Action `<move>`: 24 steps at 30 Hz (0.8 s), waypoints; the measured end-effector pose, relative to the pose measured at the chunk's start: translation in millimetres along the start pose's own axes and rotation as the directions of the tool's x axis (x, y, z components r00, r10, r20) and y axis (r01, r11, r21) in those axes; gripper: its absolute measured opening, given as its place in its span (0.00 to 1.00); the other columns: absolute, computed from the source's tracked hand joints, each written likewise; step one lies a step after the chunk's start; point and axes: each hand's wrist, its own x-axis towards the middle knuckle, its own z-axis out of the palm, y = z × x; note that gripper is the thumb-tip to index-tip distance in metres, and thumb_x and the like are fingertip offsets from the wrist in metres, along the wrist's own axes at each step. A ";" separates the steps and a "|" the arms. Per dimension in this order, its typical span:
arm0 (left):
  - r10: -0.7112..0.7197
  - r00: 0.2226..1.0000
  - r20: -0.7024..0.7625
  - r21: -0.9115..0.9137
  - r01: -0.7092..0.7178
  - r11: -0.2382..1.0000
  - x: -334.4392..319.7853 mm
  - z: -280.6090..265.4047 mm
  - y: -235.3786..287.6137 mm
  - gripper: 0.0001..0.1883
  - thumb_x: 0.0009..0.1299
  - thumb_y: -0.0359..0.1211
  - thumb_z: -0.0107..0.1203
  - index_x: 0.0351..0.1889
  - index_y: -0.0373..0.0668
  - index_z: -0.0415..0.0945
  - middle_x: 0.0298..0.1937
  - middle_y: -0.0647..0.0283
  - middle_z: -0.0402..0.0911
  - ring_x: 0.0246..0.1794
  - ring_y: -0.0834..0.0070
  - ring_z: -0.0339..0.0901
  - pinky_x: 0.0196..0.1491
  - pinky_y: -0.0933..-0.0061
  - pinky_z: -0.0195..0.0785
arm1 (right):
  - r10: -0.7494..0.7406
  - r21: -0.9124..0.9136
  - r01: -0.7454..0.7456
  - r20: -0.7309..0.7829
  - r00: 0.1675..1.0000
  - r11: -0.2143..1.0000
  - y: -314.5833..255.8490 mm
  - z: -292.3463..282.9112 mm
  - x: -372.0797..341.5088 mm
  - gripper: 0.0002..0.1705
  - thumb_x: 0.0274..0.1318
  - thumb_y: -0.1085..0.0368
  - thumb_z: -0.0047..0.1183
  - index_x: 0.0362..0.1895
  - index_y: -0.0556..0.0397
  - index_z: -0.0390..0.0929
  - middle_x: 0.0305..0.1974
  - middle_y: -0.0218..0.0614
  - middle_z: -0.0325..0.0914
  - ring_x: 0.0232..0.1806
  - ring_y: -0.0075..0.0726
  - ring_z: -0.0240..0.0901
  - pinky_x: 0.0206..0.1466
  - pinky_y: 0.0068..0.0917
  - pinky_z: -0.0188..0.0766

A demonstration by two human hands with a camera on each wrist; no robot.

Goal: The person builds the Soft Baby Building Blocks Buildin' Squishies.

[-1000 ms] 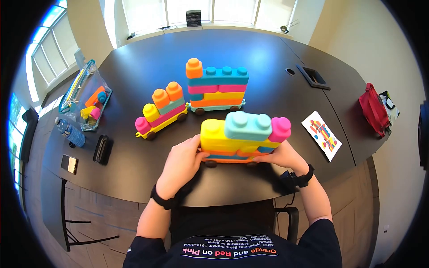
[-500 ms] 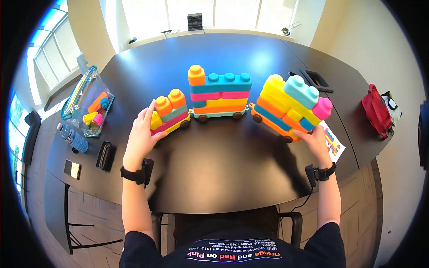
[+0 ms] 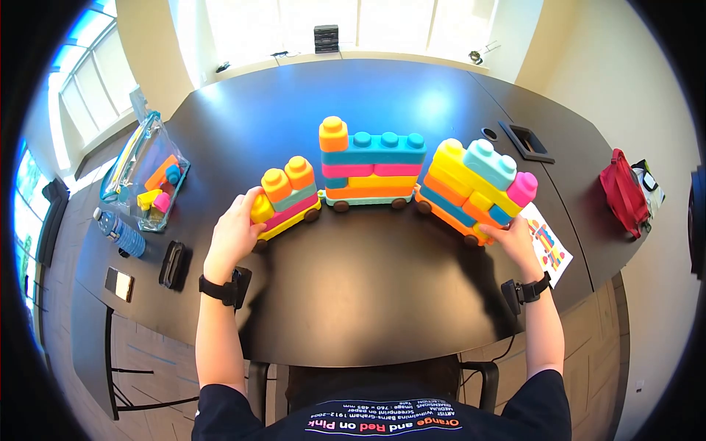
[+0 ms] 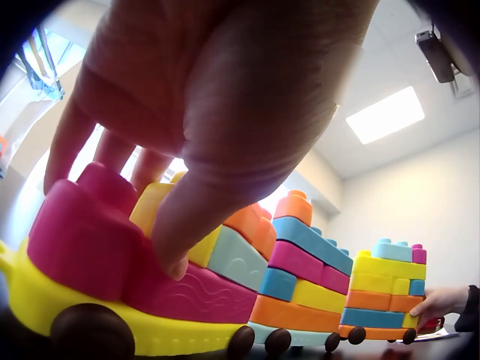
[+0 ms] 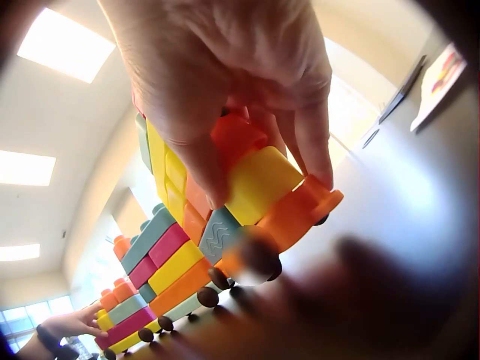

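Three block-built wheeled cars stand in a curved row in the head view: the left car [image 3: 290, 212], the middle car [image 3: 376, 170] and the right car [image 3: 454, 191]. My left hand [image 3: 232, 237] grips the left car's outer end, hiding its magenta end block. In the left wrist view that hand [image 4: 217, 97] has its thumb on the near side and fingers behind the magenta block [image 4: 82, 240]. My right hand [image 3: 518, 246] pinches the right car low at its outer end. The right wrist view shows this hand [image 5: 225, 82] around a yellow block [image 5: 262, 184].
At the left are a clear bag holding loose blocks [image 3: 156, 175], a water bottle [image 3: 121, 235], a black case [image 3: 172, 264] and a phone [image 3: 119, 284]. A printed sheet [image 3: 553, 257] lies beyond my right hand. Farther right are a table recess [image 3: 526, 140] and a red bag [image 3: 621, 192].
The right car has moved from the front centre to the right end of the row. My left hand has left it and taken hold of the left car; my right hand still holds it.
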 end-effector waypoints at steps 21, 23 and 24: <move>-0.048 0.997 0.065 -0.079 0.053 0.995 -7.4 -9.4 15.6 0.35 0.63 0.25 0.69 0.70 0.45 0.69 0.57 0.51 0.81 0.58 0.46 0.80 0.59 0.56 0.75 | 0.043 -0.053 -0.042 0.028 0.999 0.998 0.6 -8.6 -16.3 0.30 0.55 0.66 0.76 0.62 0.59 0.81 0.50 0.36 0.88 0.48 0.33 0.86 0.55 0.33 0.82; -0.055 0.997 0.055 -0.061 0.059 0.996 -9.5 -7.5 19.6 0.35 0.63 0.25 0.69 0.70 0.46 0.69 0.58 0.51 0.81 0.59 0.46 0.80 0.59 0.55 0.76 | -0.007 -0.087 0.008 0.004 1.000 0.996 -6.6 -5.4 -19.6 0.30 0.56 0.65 0.76 0.62 0.59 0.81 0.51 0.37 0.88 0.50 0.35 0.86 0.57 0.34 0.81; -0.062 0.997 0.049 -0.052 0.065 0.997 -10.3 -7.0 22.0 0.35 0.63 0.25 0.70 0.69 0.46 0.69 0.58 0.51 0.81 0.59 0.46 0.80 0.59 0.55 0.76 | -0.007 -0.087 0.008 0.005 1.000 0.996 -5.7 -6.0 -20.1 0.30 0.56 0.65 0.76 0.62 0.59 0.81 0.51 0.37 0.88 0.50 0.35 0.86 0.57 0.34 0.81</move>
